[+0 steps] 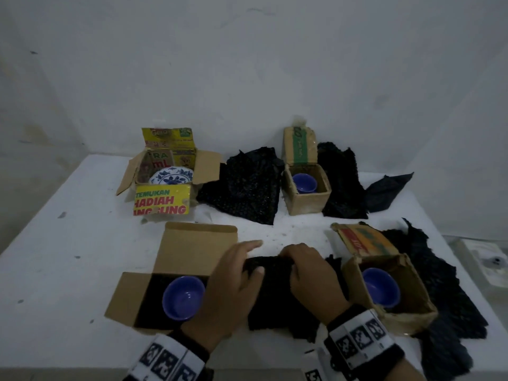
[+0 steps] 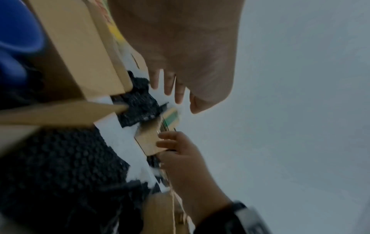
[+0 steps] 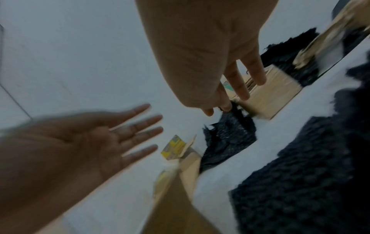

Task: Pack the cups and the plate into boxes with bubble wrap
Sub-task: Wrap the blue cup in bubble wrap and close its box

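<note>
Both hands meet on a sheet of black bubble wrap (image 1: 277, 292) lying on a white table (image 1: 68, 243), between two open boxes. The left hand (image 1: 233, 281) lies over the sheet's left edge, fingers straight and spread. The right hand (image 1: 310, 270) curls its fingers around the sheet's far edge. Each box holds a blue cup (image 1: 183, 297); farther back, a plate (image 1: 171, 176) sits in a yellow box (image 1: 162, 200).

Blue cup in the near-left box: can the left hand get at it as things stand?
Probably yes. The blue cup sits uncovered in the open box, right beside the left hand, which would first have to leave the black bubble wrap.
</note>
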